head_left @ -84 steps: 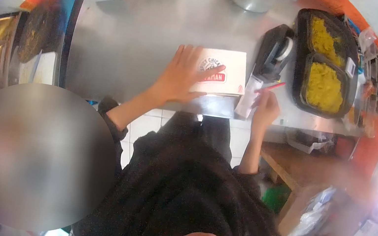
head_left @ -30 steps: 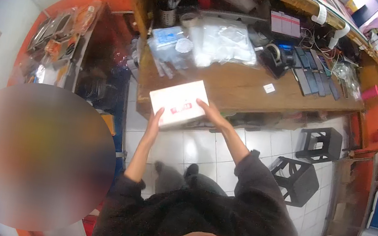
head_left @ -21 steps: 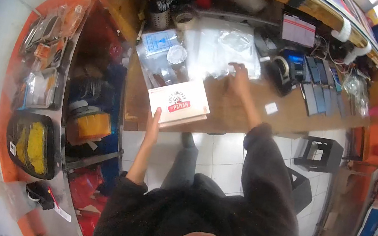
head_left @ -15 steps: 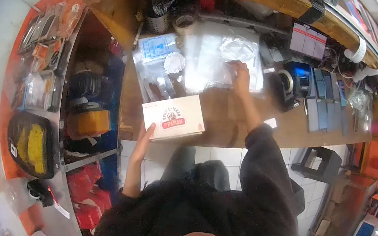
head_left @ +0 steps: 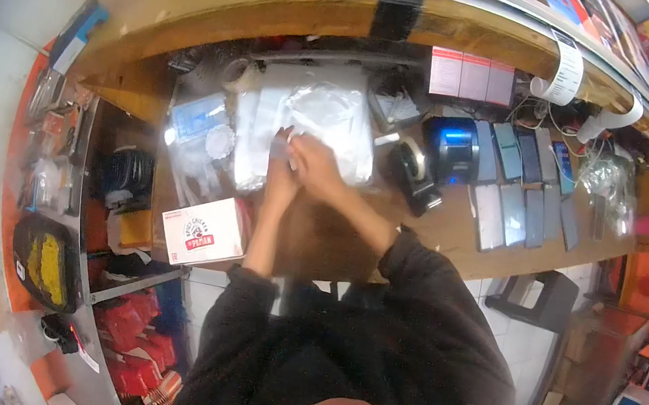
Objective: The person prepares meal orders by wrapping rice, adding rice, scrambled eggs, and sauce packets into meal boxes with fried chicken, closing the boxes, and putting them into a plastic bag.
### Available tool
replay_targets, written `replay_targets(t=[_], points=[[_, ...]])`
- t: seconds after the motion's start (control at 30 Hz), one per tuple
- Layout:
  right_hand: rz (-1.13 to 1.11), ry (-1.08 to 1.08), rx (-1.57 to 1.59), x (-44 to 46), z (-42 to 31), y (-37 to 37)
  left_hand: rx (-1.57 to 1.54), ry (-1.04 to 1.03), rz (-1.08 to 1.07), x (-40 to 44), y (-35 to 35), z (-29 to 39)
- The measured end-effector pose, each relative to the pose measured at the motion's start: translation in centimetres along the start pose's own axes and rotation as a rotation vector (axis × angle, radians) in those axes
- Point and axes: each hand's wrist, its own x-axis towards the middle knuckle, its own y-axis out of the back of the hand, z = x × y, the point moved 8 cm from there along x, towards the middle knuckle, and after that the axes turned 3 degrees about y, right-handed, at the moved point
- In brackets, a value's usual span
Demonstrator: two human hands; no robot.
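My left hand (head_left: 284, 163) and my right hand (head_left: 314, 160) meet over the front part of a stack of clear plastic bags (head_left: 262, 136). The fingers of both are bent and pressed together at the tips. Something small and pale shows between them, too blurred to name. A white carton (head_left: 204, 232) with a red "Paman" label and "Spicy Chicken" lettering rests at the table's front edge, left of my left forearm and apart from my hands. Beyond my fingertips, a crumpled clear plastic piece (head_left: 319, 107) lies on the stack.
Left of the bags lie a blue-printed packet (head_left: 199, 120) and a white scalloped paper piece (head_left: 219, 142). A tape dispenser (head_left: 411, 170), a blue-lit black device (head_left: 452, 148) and rows of phones (head_left: 516, 213) occupy the right side. A wooden shelf (head_left: 271, 9) overhangs the back.
My left hand has let go of the carton and moved right and up to join my right hand. The carton now rests on the table. My view has shifted to the right.
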Motion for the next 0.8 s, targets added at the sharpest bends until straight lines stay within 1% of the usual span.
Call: replay_targets(t=[0.03,0.1,0.13,0.17,0.2,0.23,0.3,0.33,0.37,0.4,0.43,0.47,0.5,0.53,0.57,0.6,0.63,0.67,0.7,0.73,0.77,0.8], points=[[-0.021,0.046,0.042,-0.4,-1.2,0.6,-0.177,-0.012,0.067,0.8,-0.9,-0.7],[0.099,0.272,0.129,0.3,-5.2,3.6,-0.353,-0.014,0.129,1.1,-1.7,-1.8],[0.095,0.269,0.135,0.3,-5.9,5.2,-0.216,-0.101,0.169,1.2,-0.9,-2.0],[0.133,0.102,0.254,0.3,-5.1,7.1,-0.076,-0.185,0.210,1.0,0.1,0.6],[0.168,-0.064,0.374,0.5,-4.2,8.7,-0.057,-0.102,0.286,-0.2,1.7,1.7],[0.158,-0.062,0.386,1.4,-4.8,10.4,-0.052,-0.094,0.297,-1.4,3.5,4.4],[0.314,-0.436,0.686,1.8,-2.3,13.4,0.301,-0.061,0.188,-3.9,4.8,8.8],[0.307,-0.432,0.692,2.4,-1.7,14.4,0.262,0.002,0.105,-5.0,5.0,10.1],[0.293,-0.423,0.463,3.1,-1.1,15.9,0.220,0.061,0.017,-6.2,4.7,11.0],[0.281,-0.406,0.231,3.8,-0.7,17.5,0.219,0.054,0.022,-7.0,4.9,12.1],[0.286,-0.401,0.229,4.3,-0.4,18.8,0.069,0.114,-0.291,-8.2,2.6,12.3],[0.072,-0.292,0.159,5.3,-1.1,18.8,-0.083,0.172,-0.604,-10.0,0.2,12.8],[-0.139,-0.184,0.087,5.7,-2.0,18.3,-0.081,0.164,-0.606,-10.5,-0.2,13.2],[-0.207,-0.160,0.066,5.6,-2.4,18.4,-0.139,0.159,-0.638,-11.2,-0.9,13.8],[-0.198,-0.163,0.063,5.5,-3.0,19.1,-0.196,0.156,-0.675,-11.7,-1.6,14.6],[-0.273,-0.178,0.081,5.0,-4.0,19.0,-0.327,0.140,-0.607,-11.6,-2.2,15.8],[-0.349,-0.196,0.099,4.5,-4.8,18.7,-0.325,0.141,-0.620,-11.7,-3.2,17.4],[-0.404,-0.218,0.031,3.6,-4.8,18.0,-0.250,0.149,-0.600,-11.4,-3.9,19.2],[-0.399,-0.232,0.030,3.2,-5.0,18.4,-0.176,0.157,-0.582,-11.3,-4.3,20.1],[-0.474,-0.207,-0.011,3.0,-5.5,18.5,-0.176,0.049,-0.593,-11.5,-5.3,20.2],[-0.549,-0.183,-0.050,2.7,-5.8,18.5,-0.177,0.052,-0.608,-11.7,-6.0,19.6],[-0.534,-0.204,-0.149,2.7,-5.3,19.2,-0.311,0.103,-0.677,-12.1,-6.8,19.0]])
